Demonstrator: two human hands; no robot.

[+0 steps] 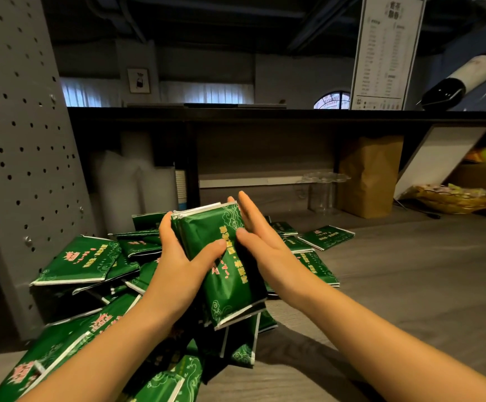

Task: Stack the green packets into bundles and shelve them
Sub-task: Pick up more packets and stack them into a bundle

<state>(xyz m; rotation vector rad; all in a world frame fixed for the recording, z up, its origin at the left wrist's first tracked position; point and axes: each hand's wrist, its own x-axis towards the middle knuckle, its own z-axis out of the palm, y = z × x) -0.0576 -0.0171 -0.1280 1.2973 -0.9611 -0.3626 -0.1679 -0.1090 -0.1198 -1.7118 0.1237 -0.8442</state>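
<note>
A bundle of green packets (224,265) with yellow and pink print is held up above the floor between my hands. My left hand (178,256) grips its left side, thumb curled over the front face. My right hand (262,242) presses flat against the right edge with straight fingers. Beneath and to the left lies a loose heap of green packets (82,262), some overlapping. Two more single packets (326,237) lie flat further right on the wooden floor. The open dark shelf (265,158) runs across the view behind the bundle.
A grey perforated panel (18,140) stands at the left. On the shelf's low level are a brown paper bag (369,175), clear plastic cups (323,190), a leaning white board (439,158) and a gold tray (456,198). A menu stand (387,50) and a bottle (462,79) sit on top.
</note>
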